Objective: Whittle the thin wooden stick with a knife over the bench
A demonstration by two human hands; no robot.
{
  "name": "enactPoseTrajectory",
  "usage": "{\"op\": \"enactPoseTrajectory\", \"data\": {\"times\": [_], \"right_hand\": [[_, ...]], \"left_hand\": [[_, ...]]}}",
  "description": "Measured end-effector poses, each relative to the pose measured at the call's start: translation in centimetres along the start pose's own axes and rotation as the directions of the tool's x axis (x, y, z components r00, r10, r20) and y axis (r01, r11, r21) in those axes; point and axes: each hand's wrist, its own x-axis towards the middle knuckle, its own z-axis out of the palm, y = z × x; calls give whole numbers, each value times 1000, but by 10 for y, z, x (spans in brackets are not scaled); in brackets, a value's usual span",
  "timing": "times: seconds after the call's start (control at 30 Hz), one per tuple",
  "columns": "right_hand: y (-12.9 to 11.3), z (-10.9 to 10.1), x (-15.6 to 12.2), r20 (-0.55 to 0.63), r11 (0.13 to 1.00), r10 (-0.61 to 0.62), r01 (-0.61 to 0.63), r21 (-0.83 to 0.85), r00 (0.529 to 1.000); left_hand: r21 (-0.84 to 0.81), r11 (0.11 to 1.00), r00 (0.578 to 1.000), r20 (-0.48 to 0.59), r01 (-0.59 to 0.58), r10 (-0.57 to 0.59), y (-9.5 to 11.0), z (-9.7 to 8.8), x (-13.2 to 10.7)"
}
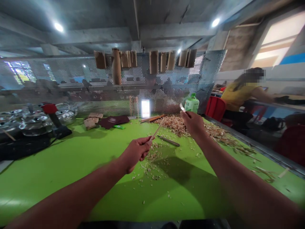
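Note:
My left hand point(137, 152) is closed around a thin wooden stick point(157, 129), which points up and away to the right. Raised farther to the right, my right hand point(194, 123) is closed on a small object with a bright whitish tip point(182, 107); its kind cannot be made out. The stick and that object are apart. Between and beyond my hands, a slim carving tool point(168, 141) lies on the green tabletop point(107, 190). Small wood chips point(153, 167) are scattered below the stick.
A heap of wood shavings point(176, 125) spreads along the right side, with a green bottle point(192, 103) behind it. A lit screen point(145, 108) stands before the perforated metal panel point(100, 95). Shiny metal pots point(35, 121) sit at left. A person in yellow point(238, 95) sits at right.

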Motion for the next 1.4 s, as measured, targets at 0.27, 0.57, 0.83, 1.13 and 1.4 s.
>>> {"op": "enactPoseTrajectory", "data": {"times": [0.27, 0.57, 0.83, 1.13, 1.4], "right_hand": [[-30, 22, -47, 337, 957, -287, 258, 131, 897], [-42, 26, -64, 469, 920, -390, 346, 181, 793], [-47, 26, -67, 468, 907, -419, 384, 173, 778], [-47, 22, -62, 424, 894, -436, 435, 106, 794], [-45, 20, -52, 393, 889, -446, 448, 91, 804]], "left_hand": [[-152, 981, 981, -173, -117, 90, 3, -6, 11], [-238, 961, 989, -90, -139, 121, -1, -7, 15], [-248, 963, 993, -62, -109, 96, 7, 0, 7], [-235, 965, 993, -22, -119, 118, 4, -4, 8], [-216, 973, 997, -14, -83, 82, 8, -4, 6]]}}
